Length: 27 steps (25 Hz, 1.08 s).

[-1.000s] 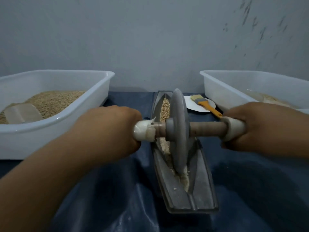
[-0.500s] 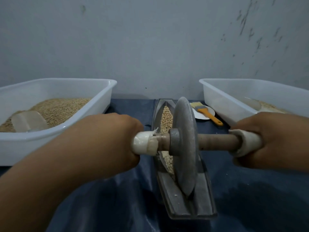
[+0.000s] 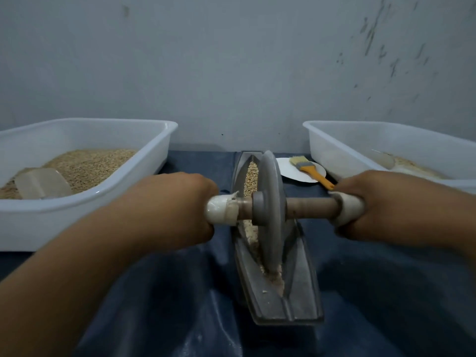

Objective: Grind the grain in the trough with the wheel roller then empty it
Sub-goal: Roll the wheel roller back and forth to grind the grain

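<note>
A: Head view, the only one we get. Our left hand (image 3: 177, 212) is wrapped round the left taped end of the axle (image 3: 309, 206), our right hand (image 3: 381, 207) round the right one. Fingers curled under the grips, so we can't see the tips.

B: Where's the wheel (image 3: 270, 212)?

A: Upright in the trough (image 3: 298, 292), rim down in the groove towards the near end. Whole grain (image 3: 252, 176) sits at the far end; paler crushed bits lie by the rim, near side.

B: Handling?

A: We'd judge the wheel heavy and rigid, stone or metal by the look. Thin rim, so it'll want to tip sideways. We hold both ends level and push evenly. The tape probably helps grip; the bare wood between could slip.

B: And the trough?

A: Also looks heavy and stiff. For emptying, we'd take it by the two long sides, mid-length. It stands on a wrinkled blue sheet (image 3: 154, 305) over the counter, so it may slide.

B: Anything else?

A: Left bin (image 3: 159, 140) holds grain and a scoop (image 3: 42, 182). Right bin (image 3: 334, 140) holds a little. Brush (image 3: 310, 171) on a plate (image 3: 291, 171) between trough and right bin.
</note>
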Available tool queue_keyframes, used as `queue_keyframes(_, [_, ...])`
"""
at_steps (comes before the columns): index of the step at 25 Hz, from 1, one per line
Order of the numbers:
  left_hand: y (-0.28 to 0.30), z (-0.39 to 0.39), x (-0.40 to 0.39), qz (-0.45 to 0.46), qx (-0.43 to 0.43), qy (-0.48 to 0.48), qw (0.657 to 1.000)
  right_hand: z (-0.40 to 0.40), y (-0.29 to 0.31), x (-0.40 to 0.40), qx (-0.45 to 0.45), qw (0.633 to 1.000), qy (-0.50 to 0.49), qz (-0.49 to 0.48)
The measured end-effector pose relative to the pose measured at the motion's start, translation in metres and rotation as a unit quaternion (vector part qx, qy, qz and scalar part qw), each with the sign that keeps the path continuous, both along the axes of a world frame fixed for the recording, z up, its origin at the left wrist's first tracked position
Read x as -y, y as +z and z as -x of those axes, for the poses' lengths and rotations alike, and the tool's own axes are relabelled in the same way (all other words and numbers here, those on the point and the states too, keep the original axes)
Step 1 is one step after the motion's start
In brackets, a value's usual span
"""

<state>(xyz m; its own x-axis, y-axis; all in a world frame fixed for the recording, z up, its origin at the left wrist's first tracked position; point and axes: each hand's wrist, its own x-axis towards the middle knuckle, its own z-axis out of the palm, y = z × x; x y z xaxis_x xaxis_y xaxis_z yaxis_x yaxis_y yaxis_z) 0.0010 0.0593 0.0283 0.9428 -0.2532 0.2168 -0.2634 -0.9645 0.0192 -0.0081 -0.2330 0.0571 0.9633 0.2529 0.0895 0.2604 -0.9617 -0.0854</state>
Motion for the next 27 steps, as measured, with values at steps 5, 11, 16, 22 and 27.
queue_keyframes(5, [-0.002,0.006,-0.004,0.017,0.010,-0.013,1.000,0.010,0.004,0.003,0.005,1.000,0.027,-0.006])
queue_keyframes(11, [-0.007,-0.025,0.019,-0.024,0.130,0.059,0.989,-0.035,-0.028,-0.022,0.138,0.989,-0.052,-0.024])
queue_keyframes(16, [0.005,-0.002,-0.002,0.008,-0.032,-0.013,0.999,-0.004,0.001,0.005,-0.036,0.998,0.022,-0.036])
queue_keyframes(22, [-0.002,-0.001,0.001,-0.002,0.053,0.012,0.999,-0.008,-0.005,0.000,0.018,0.998,0.014,-0.060])
queue_keyframes(27, [-0.007,-0.023,0.018,-0.017,0.123,0.058,0.991,-0.036,-0.029,-0.021,0.154,0.987,-0.043,-0.032])
